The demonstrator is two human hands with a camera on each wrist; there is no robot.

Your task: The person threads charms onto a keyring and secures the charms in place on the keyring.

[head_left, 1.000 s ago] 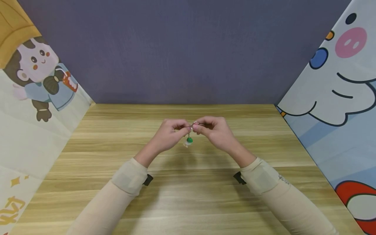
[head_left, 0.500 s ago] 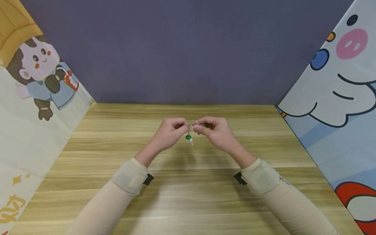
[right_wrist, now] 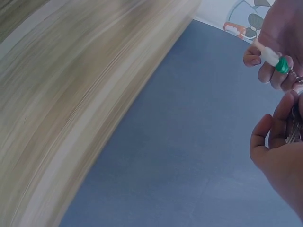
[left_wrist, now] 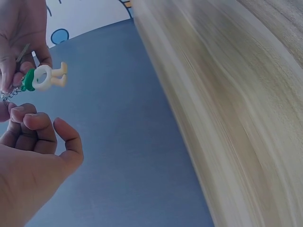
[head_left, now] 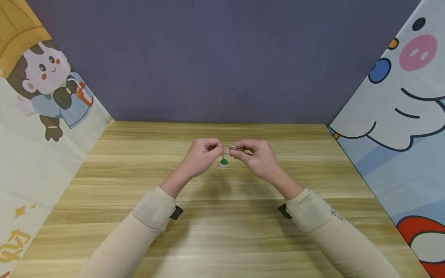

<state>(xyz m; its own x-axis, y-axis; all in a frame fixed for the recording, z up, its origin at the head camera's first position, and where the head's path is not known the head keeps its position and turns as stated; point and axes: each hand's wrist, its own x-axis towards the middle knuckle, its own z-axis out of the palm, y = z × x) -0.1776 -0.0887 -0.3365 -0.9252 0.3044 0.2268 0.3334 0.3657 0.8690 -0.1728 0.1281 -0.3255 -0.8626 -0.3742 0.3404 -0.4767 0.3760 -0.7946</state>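
Observation:
Over the table, both hands meet at a small metal keyring (head_left: 226, 149). My left hand (head_left: 202, 157) pinches the ring between thumb and index finger, its other fingers curled below. From the ring, on a short chain, dangles a charm (left_wrist: 43, 78) with a green top, a white ring-shaped body and two pale yellow legs. On the other side my right hand (head_left: 256, 159) pinches a slim metal key (right_wrist: 294, 130), its head at the ring and its blade lying back under the palm. Fingertips hide part of the ring and the key's head.
The wood-grain table (head_left: 222, 239) lies under both forearms. A plain blue-grey wall (head_left: 215, 61) rises behind it. Cartoon-printed panels stand at the left (head_left: 21, 162) and right (head_left: 393, 166). A dark wrist mount (head_left: 176, 212) sticks out from each sleeve.
The hands have drawn slightly apart, showing more of the ring between them. The charm has swung and turned on its chain. Both hands keep their grips.

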